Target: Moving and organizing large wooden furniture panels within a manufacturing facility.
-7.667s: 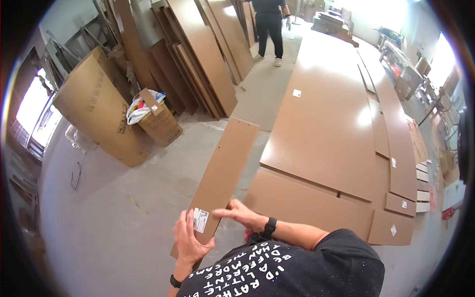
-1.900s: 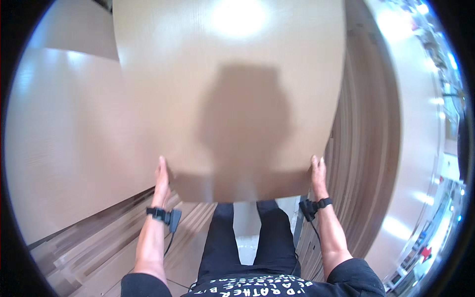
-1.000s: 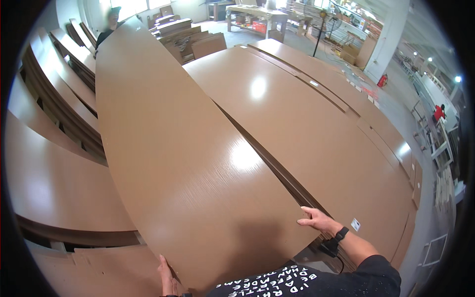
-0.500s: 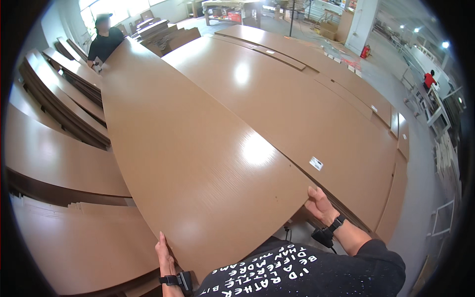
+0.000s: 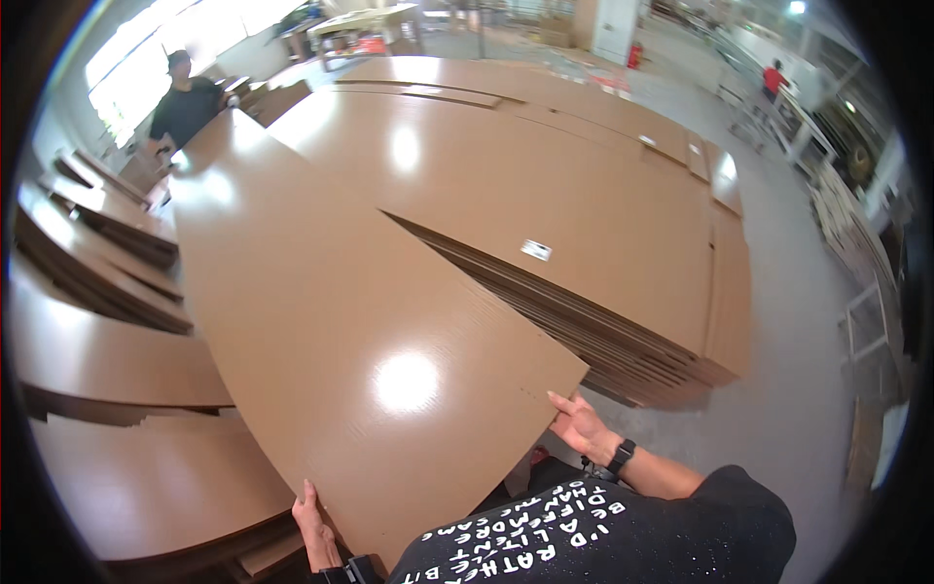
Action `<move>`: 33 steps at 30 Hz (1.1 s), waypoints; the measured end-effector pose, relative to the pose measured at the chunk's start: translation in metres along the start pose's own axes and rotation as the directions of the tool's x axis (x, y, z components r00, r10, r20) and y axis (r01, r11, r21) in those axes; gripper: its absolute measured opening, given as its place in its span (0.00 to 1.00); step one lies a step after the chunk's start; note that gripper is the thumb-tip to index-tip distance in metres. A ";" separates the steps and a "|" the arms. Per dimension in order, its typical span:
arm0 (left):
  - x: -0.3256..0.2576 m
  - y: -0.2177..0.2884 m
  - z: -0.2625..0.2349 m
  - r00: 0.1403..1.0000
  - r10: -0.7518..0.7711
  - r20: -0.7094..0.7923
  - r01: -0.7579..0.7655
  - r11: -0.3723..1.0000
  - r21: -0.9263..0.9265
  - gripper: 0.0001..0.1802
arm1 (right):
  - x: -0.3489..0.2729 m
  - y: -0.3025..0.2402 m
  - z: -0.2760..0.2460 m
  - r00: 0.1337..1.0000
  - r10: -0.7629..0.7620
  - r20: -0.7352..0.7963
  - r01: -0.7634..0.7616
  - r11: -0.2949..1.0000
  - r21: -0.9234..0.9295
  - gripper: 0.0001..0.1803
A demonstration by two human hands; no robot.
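Farthest left, outward from the left fingers and well beyond them, curve stacks of brown boards [image 5: 146,477], the nearest of them just beside the left fingertips and the others lying farther ahead. Ahead of the left fingers, at the far end of the held piece, stands a co-worker [image 5: 192,112] in a dark top, a bright window [image 5: 146,68] behind; that person's hold is too small to make out. The left hand [image 5: 313,530] grasps the left edge of a large brown panel [image 5: 360,321] close to its near end, the fingers pointing up along the edge; whatever part goes underneath is hidden. The panel spreads between the two sets of fingers and runs away from them to the co-worker, slanting leftward. Beyond it, far ahead of the fingers, is a workbench [image 5: 365,24]. The right hand [image 5: 581,426] grasps the panel by its near right corner, thumb by the edge, the lower fingers partly out of sight, with a black watch [image 5: 623,455] on the wrist. Just ahead of the right fingers lies a layered pile of brown panels [image 5: 623,214], bearing a white label [image 5: 536,250]. Far ahead and to the right of those fingers are a red extinguisher [image 5: 635,55], then a person in red [image 5: 773,80].
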State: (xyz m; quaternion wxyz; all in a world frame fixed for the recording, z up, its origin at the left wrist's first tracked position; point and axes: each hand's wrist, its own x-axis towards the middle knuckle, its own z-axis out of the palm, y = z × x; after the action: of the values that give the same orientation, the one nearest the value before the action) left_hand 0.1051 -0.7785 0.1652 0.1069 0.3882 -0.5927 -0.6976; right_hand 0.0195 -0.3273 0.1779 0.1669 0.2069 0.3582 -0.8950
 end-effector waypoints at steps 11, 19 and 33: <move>-0.140 -0.006 0.058 0.938 0.051 0.342 -0.028 0.997 -0.072 0.19 | -0.079 -0.055 -0.105 0.983 -0.181 -0.041 0.174 0.976 -0.132 0.26; -0.276 -0.028 0.155 0.922 0.052 0.383 0.052 0.965 -0.255 0.19 | -0.095 -0.169 -0.172 0.983 -0.183 0.002 0.181 0.972 -0.151 0.20; -0.354 -0.045 0.227 0.956 0.187 0.226 -0.160 0.978 -0.131 0.17 | -0.096 -0.232 -0.250 0.999 -0.014 0.035 0.018 0.995 -0.097 0.15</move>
State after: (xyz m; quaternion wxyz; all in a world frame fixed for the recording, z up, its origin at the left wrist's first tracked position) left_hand 0.2070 -0.3818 0.2706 0.1176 0.2419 -0.5933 -0.7587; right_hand 0.0604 0.0242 0.1934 0.1758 0.1803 0.4000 -0.8813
